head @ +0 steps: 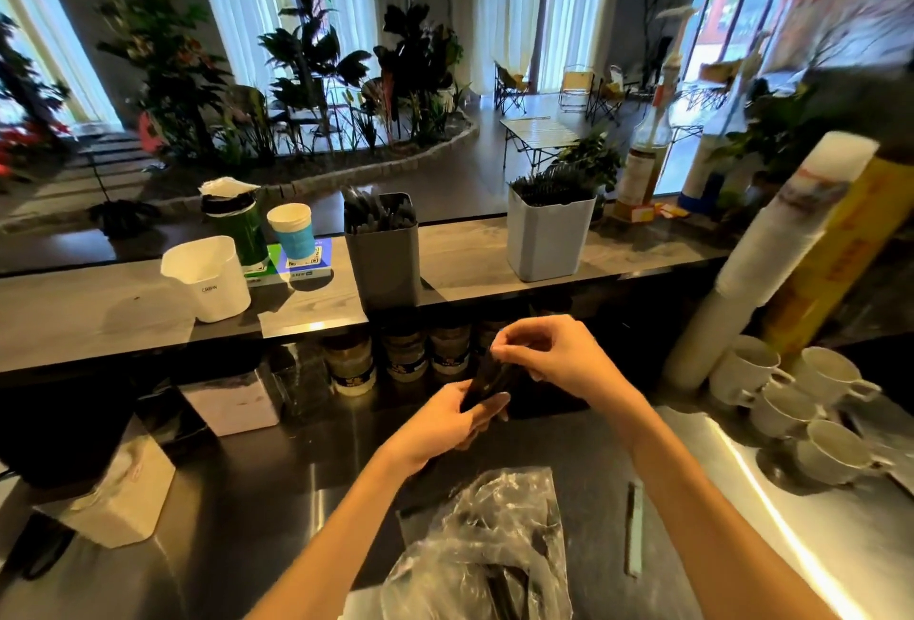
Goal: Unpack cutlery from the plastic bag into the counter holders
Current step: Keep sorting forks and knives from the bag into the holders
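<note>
The counter (pixel 306 318) is running across the view, w/ three holders standing on it: a white one (pixel 207 281) at left, a grey one (pixel 383 248) in the middle already showing dark cutlery, and a pale one (pixel 549 234) at right, also filled. The bag (pixel 494 540) is lying crumpled on the steel worktop (pixel 692 496) near the person, some dark pieces still inside.

The left hand (pixel 445 421) is gripping the lower end of a dark bundle (pixel 487 382); the right hand (pixel 549 352) is pinching its top end, prob. at a wrapper or band, but blur is hiding which.

Judgement: the step is freeing this bundle before dropping it in a holder. To do it well, the left hand is better keeping firm while the right is peeling slowly, so pieces are not spilling. The bundle is sitting between both hands, above the bag, below the grey holder.
</note>
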A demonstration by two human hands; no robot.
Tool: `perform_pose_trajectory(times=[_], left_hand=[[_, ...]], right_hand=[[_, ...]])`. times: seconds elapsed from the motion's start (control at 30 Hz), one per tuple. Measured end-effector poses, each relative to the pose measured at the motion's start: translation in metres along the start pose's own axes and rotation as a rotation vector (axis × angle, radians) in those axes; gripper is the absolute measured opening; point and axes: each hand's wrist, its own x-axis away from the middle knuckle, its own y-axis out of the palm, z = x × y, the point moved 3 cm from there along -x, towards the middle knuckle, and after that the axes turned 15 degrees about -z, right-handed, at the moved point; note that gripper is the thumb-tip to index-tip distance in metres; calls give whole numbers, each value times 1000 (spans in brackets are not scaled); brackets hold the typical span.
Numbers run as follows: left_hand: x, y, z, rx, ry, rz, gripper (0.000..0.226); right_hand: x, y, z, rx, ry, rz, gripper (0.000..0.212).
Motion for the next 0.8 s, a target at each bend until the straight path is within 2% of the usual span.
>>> perform_pose_trajectory(times=[0.1, 0.27, 0.37, 0.5, 0.63, 0.8], left_hand=[[-16, -16, 16, -75, -6, -48, 27], [-45, -42, 55, -141, 26, -99, 24], [-59, -61, 71, -115, 32, -67, 22], [-73, -84, 86, -75, 79, 5, 29], [-89, -101, 100, 14, 117, 112, 34], [-99, -117, 118, 116, 206, 157, 39]], right_hand=[[-6, -40, -9, -54, -12, 91, 8], [-22, -94, -26, -188, -66, 138, 10], [-32, -134, -37, -252, -106, 288, 11], [-53, -190, -43, -271, -154, 567, 10], [-86, -223, -44, 16, -147, 736, 21], [-131, -230, -50, 337, -145, 678, 18]])
